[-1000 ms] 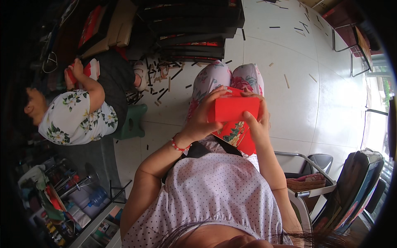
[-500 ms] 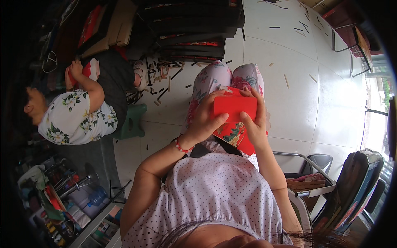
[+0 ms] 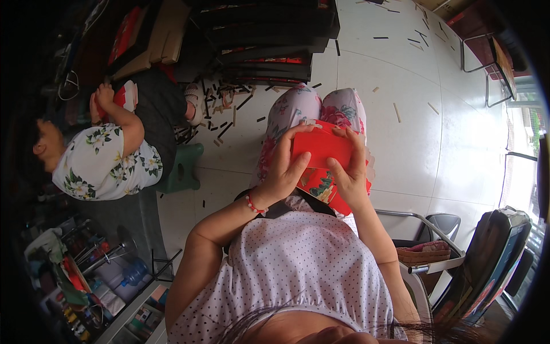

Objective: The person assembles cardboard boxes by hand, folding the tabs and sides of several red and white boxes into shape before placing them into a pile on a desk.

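Over my lap, both hands hold a plain red card [image 3: 322,150] by its two sides. My left hand [image 3: 284,171] is closed on its left edge, thumb on the near face and fingers behind. My right hand [image 3: 354,175] grips the right side the same way, the thumb at its lower corner. Beneath the card, red printed cardboard pieces [image 3: 317,182] with a green and gold pattern rest on my thighs. How many lie there, and whether the card joins one of them, I cannot tell.
To my left, another person in a flowered shirt [image 3: 103,172] sits on a green stool [image 3: 182,166], holding red and white pieces. Dark stacked trays [image 3: 266,71] stand ahead. Black and tan strips [image 3: 229,106] litter the floor. A metal-framed chair [image 3: 421,221] is at my right.
The red card and both hands have moved slightly left, and the card has tilted a little. My grip stays on its sides.
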`<state>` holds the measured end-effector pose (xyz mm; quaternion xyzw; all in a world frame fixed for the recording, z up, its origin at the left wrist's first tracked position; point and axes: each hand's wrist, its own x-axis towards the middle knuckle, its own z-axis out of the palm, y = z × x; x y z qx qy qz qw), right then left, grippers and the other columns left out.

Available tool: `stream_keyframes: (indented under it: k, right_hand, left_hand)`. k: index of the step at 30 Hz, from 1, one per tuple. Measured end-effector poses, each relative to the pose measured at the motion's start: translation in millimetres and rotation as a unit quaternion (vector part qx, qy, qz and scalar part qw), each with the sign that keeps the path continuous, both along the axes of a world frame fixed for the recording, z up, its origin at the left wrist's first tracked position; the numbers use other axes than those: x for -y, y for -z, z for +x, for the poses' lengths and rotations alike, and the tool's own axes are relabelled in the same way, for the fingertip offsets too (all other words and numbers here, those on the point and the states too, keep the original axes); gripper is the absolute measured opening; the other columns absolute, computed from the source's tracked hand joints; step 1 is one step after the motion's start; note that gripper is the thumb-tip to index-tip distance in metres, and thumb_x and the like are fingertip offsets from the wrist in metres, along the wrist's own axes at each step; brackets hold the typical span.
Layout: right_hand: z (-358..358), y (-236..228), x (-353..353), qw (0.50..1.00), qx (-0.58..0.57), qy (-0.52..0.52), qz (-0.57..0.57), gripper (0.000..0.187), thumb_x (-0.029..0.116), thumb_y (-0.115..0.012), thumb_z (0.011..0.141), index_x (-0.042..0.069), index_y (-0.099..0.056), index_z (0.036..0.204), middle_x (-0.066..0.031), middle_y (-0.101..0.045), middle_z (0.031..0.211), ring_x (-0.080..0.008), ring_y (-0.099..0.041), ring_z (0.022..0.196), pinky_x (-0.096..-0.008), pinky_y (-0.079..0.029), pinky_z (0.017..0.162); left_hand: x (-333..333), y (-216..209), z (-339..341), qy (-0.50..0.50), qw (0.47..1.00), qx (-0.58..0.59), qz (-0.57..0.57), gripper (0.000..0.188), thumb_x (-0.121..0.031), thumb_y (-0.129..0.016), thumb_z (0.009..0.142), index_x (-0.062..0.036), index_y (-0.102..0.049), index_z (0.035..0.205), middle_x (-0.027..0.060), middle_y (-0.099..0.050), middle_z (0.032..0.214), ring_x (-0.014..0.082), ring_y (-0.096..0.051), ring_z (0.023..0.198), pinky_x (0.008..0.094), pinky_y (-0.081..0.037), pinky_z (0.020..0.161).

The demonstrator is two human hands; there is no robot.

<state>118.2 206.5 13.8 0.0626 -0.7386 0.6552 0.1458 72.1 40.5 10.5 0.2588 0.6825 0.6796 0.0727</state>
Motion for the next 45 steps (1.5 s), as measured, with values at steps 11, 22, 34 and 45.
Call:
stream_keyframes:
  k: [11,22,34,45]
  right_hand:
    - [-8,-17,-13,0.993,0.006,0.014,0.115,0.040,0.010,-0.069,0.077,0.000,-0.052,0.112,-0.0154,-0.055,0.116,-0.0298,-0.051,0.114,-0.0373,-0.040,0.096]
    - [-10,-12,-14,0.999,0.034,-0.028,0.025,0.028,0.007,-0.067,0.078,-0.002,-0.056,0.101,-0.0128,-0.059,0.110,-0.0282,-0.052,0.115,-0.0383,-0.038,0.099]
    - [-19,-14,-7,0.996,0.043,-0.041,-0.059,0.009,-0.001,-0.063,0.077,-0.002,-0.064,0.086,-0.0101,-0.064,0.095,-0.0210,-0.057,0.102,-0.0427,-0.035,0.104]
    - [-13,-11,-10,0.999,0.017,-0.033,-0.039,0.013,0.007,-0.060,0.083,0.002,-0.057,0.094,-0.0121,-0.055,0.115,-0.0297,-0.042,0.123,-0.0429,-0.028,0.106]
  left_hand:
    - [-1,6,0,-0.006,1.000,-0.009,0.009,0.040,-0.008,-0.055,0.088,-0.0004,-0.043,0.125,0.0144,-0.050,0.124,0.0241,-0.045,0.119,0.0346,-0.033,0.102]
    - [1,5,-6,0.013,0.999,0.021,0.048,0.019,-0.004,-0.060,0.083,-0.0020,-0.054,0.101,0.0108,-0.057,0.113,0.0264,-0.043,0.124,0.0376,-0.033,0.103]
    - [-2,-1,-9,-0.019,0.996,0.066,0.051,0.009,-0.004,-0.061,0.083,-0.0033,-0.066,0.091,0.0060,-0.066,0.099,0.0225,-0.048,0.119,0.0370,-0.033,0.103]
    - [7,-1,-9,0.073,0.980,0.132,0.132,0.044,-0.003,-0.064,0.080,-0.0017,-0.047,0.121,0.0110,-0.050,0.126,0.0220,-0.039,0.127,0.0341,-0.030,0.105]
